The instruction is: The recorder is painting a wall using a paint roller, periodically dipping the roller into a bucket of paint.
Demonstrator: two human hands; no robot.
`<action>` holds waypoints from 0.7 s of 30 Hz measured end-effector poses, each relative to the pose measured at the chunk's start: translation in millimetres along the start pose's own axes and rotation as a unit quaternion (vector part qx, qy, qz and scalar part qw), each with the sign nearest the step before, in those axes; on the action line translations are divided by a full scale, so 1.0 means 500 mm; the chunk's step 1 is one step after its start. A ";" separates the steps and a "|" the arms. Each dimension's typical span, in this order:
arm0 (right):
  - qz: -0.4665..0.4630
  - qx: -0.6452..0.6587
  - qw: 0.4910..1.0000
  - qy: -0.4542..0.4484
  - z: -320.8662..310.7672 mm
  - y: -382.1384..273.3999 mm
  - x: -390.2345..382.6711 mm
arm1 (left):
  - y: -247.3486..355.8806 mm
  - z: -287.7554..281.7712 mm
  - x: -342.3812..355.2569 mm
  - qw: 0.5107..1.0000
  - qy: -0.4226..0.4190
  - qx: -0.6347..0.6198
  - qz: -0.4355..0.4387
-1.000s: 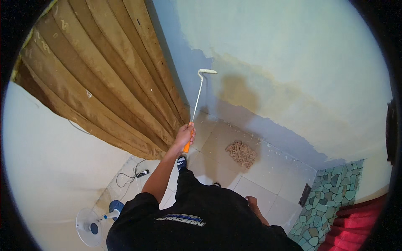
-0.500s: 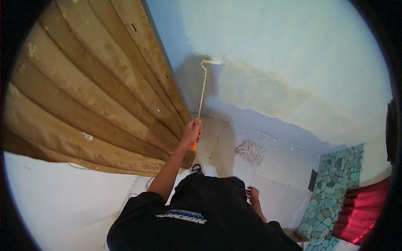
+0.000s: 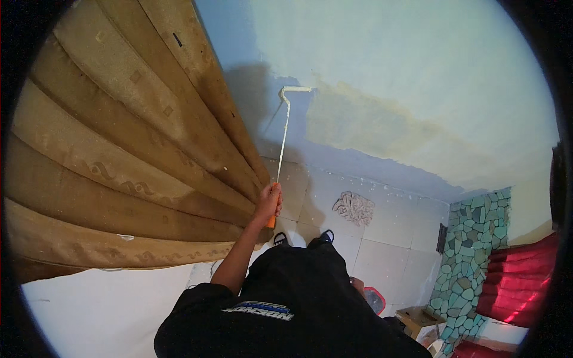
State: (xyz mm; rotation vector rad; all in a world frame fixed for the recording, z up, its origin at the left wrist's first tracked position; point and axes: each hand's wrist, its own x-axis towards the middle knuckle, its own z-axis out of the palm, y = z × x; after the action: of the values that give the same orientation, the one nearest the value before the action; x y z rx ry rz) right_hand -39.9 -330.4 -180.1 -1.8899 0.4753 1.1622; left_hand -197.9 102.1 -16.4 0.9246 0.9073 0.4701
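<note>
My left hand (image 3: 267,204) is closed around the orange handle (image 3: 272,220) of a long paint roller. Its pale roller head (image 3: 296,89) is at the wall (image 3: 388,77), beside a cream patch bordered by blue-grey. My right hand (image 3: 358,285), low at right and partly hidden by my black shirt, is closed on a red-rimmed container (image 3: 373,300), itself only partly visible.
A gold-brown curtain (image 3: 131,137) fills the left, near my left arm. A crumpled cloth (image 3: 353,207) lies on the tiled floor (image 3: 382,256) beyond my sandalled feet (image 3: 325,236). At right are green stone cladding (image 3: 465,256), red fabric (image 3: 516,280) and a cardboard box (image 3: 421,322).
The roller head rose in the picture, then stayed near that height as the handle dropped slightly. The curtain fills more of the left. Both sandals and more of the red-rimmed container now show.
</note>
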 end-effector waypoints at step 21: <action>-0.110 -0.129 0.985 -0.016 0.090 -0.011 -0.027 | -0.001 -0.022 0.013 0.999 -0.036 0.012 -0.020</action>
State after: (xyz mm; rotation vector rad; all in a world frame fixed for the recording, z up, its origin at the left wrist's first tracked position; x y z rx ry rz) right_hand -67.0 -292.1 -175.6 -2.0787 0.0962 1.1472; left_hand -203.5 111.7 -23.2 0.9382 0.8656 0.3896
